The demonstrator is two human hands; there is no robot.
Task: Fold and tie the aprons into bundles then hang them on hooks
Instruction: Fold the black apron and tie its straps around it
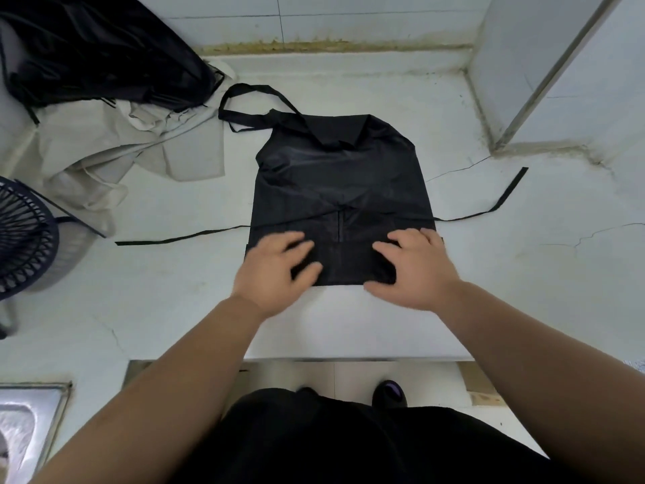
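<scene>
both hands on the folded hem of the black apron

the black apron (342,190) lies flat at the centre of the white tabletop (523,274), its near edge folded up into a band. the left hand (275,270) rests on that band at 7 o'clock of the apron, the right hand (412,270) at 5 o'clock. each grip is wide, fingers spread over the cloth, though blur may hide a thumb tucked under. a waist tie (181,237) trails toward 9 o'clock. a beige cloth (122,144) and a black heap (97,47) lie at 10 o'clock.
</scene>
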